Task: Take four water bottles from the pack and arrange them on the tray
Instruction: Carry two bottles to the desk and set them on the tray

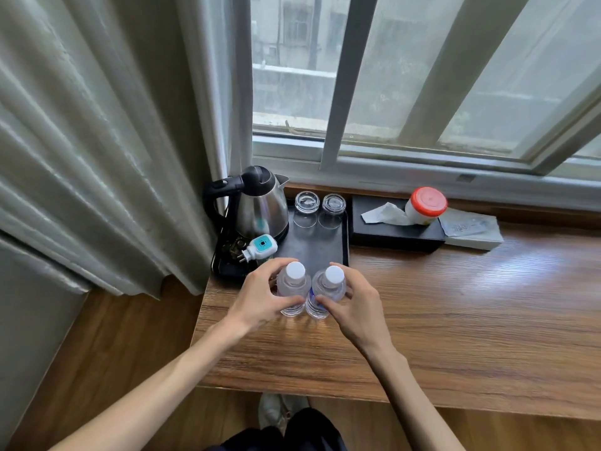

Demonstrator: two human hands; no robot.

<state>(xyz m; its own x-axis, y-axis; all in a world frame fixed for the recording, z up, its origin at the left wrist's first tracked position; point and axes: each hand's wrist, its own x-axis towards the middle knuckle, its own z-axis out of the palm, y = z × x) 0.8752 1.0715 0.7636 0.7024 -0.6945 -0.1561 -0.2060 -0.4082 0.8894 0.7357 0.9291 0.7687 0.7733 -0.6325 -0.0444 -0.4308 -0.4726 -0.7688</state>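
Gripping two water bottles on the counter (455, 304).
Our left hand (260, 297) clasps the left bottle (292, 292), our right hand (354, 304) the right bottle (327, 294); both stand upright, touching, just before the black tray (344, 242).

Wooden desk (455, 304) below curtained window (422, 76)

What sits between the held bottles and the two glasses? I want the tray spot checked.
Head view: only bare tray lies between the bottles and the glasses.
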